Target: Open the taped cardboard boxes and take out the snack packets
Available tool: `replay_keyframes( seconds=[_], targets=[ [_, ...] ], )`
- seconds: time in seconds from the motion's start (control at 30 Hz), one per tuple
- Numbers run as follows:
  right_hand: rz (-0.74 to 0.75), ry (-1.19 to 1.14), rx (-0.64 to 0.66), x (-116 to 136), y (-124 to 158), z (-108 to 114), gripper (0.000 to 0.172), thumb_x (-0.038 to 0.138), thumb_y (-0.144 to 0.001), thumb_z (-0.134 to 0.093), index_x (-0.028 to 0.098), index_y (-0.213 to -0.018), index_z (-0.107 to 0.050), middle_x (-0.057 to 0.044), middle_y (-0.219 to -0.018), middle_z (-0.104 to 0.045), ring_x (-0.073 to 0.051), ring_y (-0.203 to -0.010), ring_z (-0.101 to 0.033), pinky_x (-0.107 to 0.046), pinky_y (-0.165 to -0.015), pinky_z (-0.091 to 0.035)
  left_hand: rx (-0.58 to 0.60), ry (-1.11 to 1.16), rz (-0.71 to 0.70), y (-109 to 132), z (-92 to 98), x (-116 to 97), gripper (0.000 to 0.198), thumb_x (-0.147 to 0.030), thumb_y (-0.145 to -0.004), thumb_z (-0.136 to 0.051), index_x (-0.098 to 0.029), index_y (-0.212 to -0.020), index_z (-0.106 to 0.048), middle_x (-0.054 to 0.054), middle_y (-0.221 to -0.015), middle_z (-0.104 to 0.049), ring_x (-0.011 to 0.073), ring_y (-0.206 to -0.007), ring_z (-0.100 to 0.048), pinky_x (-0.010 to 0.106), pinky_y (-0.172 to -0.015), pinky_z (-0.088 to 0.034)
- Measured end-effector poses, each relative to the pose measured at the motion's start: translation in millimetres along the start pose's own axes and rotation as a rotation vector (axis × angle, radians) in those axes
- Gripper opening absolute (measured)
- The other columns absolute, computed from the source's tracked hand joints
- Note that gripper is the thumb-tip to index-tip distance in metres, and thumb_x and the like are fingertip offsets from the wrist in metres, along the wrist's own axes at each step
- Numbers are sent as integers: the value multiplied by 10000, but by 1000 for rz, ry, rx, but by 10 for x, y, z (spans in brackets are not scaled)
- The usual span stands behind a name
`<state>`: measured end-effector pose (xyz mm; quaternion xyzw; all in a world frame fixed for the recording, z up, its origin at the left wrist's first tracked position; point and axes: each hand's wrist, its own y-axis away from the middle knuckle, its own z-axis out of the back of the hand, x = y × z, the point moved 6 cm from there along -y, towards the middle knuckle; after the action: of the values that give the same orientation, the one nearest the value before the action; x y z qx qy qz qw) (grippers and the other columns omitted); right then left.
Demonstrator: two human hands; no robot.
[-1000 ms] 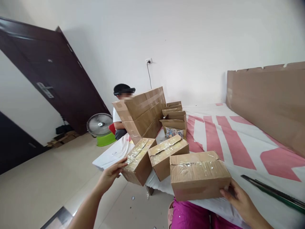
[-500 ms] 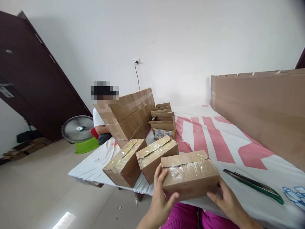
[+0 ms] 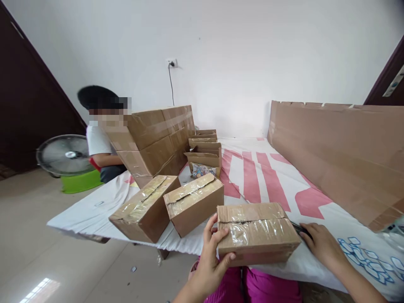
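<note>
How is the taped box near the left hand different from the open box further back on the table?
The near box is shut, its flaps sealed with clear tape; the open box has its flaps up and shows colourful contents. The left hand grips the near box; nothing touches the open box. Both are brown cardboard.

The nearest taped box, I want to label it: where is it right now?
In the head view the nearest taped box sits at the table's near edge, centre-right, gripped by the left hand, right of two other boxes.
</note>
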<state>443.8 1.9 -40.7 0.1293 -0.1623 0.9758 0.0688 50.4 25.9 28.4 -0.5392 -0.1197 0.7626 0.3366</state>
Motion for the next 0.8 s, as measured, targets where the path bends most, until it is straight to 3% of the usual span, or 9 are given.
replay_keyframes(
  seconds=[0.13,0.23,0.27,0.33,0.4,0.5,0.57,0.67,0.8],
  targets=[
    [-14,15,55,121,-127,141,318,350,-847,-449,182,-1039,-640,-120,-1000,-648,-265,-935,-628,-380,-804,-503,-4,18,11,-7,-5,6,412,-326,-912,-554,-332,-1302,-422,94,-1542,-75,338,-1414,-232,559,-1082,-329],
    [-31,-10,-163,363,-325,679,336,392,-880,-419,183,-1079,-591,-123,-1021,-629,-275,-929,-632,-374,-721,-516,-15,31,10,-9,-11,17,401,-328,-913,-551,-323,-1296,-430,103,-1540,-86,338,-1405,-247,559,-1073,-337],
    [2,-37,-261,518,-381,906,369,416,-902,-401,174,-1123,-570,-129,-1036,-632,-283,-952,-632,-378,-720,-520,-19,31,6,-9,-14,19,398,-326,-912,-553,-323,-1293,-434,103,-1540,-94,338,-1405,-247,559,-1071,-337],
    [157,-88,-326,958,-467,1275,399,411,-931,-410,199,-1254,-511,-111,-1104,-648,-263,-970,-645,-364,-751,-526,-29,32,-6,-9,-18,16,396,-326,-908,-560,-322,-1285,-439,104,-1541,-107,337,-1404,-257,556,-1066,-345],
    [397,-93,-252,1507,-492,1486,418,341,-955,-414,260,-1365,-441,-75,-1184,-648,-229,-986,-653,-333,-777,-526,-48,32,-20,-11,-14,6,395,-330,-906,-564,-319,-1281,-441,109,-1541,-123,335,-1401,-273,549,-1059,-357],
    [777,-3,-76,2264,-391,1509,481,144,-943,-374,282,-1399,-438,-46,-1110,-679,-169,-876,-661,-281,-719,-514,-70,20,-48,-19,-4,-21,401,-330,-905,-566,-313,-1286,-440,116,-1543,-146,332,-1402,-284,540,-1060,-360],
    [943,102,-30,2584,-310,1423,520,60,-893,-386,266,-1356,-502,-50,-1037,-688,-164,-829,-645,-282,-687,-493,-79,12,-59,-23,2,-37,406,-325,-903,-571,-308,-1288,-444,118,-1544,-162,332,-1406,-284,533,-1064,-359],
    [1032,234,-16,2789,-265,1297,516,44,-844,-455,248,-1309,-545,-51,-959,-683,-163,-746,-613,-287,-636,-452,-82,2,-58,-18,8,-50,408,-306,-898,-578,-304,-1284,-446,119,-1546,-171,329,-1413,-278,532,-1073,-352],
    [1060,368,-8,2754,-251,1311,481,58,-811,-539,213,-1264,-568,-53,-917,-686,-175,-738,-613,-288,-611,-428,-63,-62,-26,0,11,-54,414,-252,-896,-572,-297,-1285,-438,122,-1542,-161,332,-1431,-232,569,-1096,-306]
  ],
)
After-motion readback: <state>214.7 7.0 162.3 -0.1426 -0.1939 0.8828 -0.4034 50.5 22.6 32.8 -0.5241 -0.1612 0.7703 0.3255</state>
